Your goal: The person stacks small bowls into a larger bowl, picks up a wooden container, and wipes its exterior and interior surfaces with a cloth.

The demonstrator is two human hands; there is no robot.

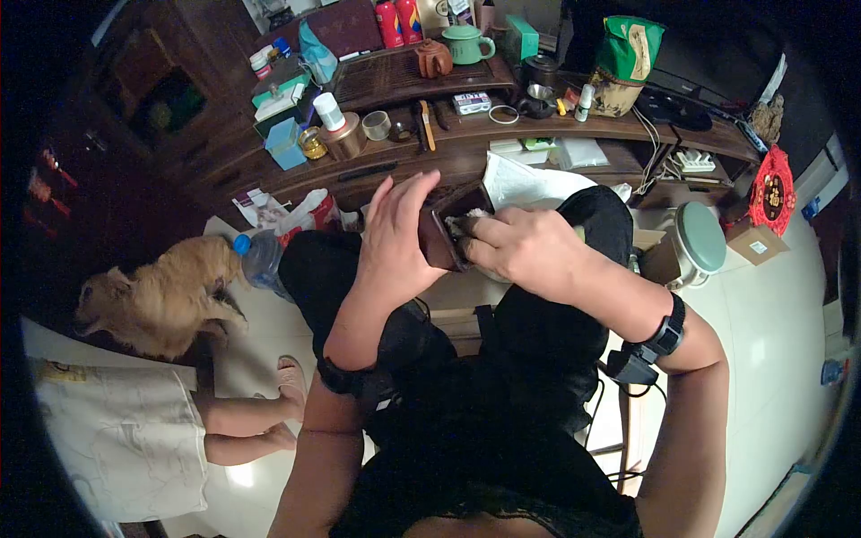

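Note:
A small dark brown open box [436, 240] is held up over my lap, tilted. My left hand [395, 231] supports it from the left, with the thumb along its near side and the other fingers stretched upward. At its opening, my right hand [531, 253] pinches a crumpled whitish cloth or tissue [468, 221], fingertips against the inside wall. The right fingers hide most of this cloth and the box's interior. Behind the right hand lies a white sheet [520, 184], perhaps paper or plastic.
A dark wooden cabinet [386, 166] ahead carries a green teapot [466, 45], a brown teapot [433, 59] and a green bag [628, 58]. A dog [170, 291] lies left, near a water bottle [262, 260] and another person's legs [247, 421]. A lidded bin [698, 238] stands right.

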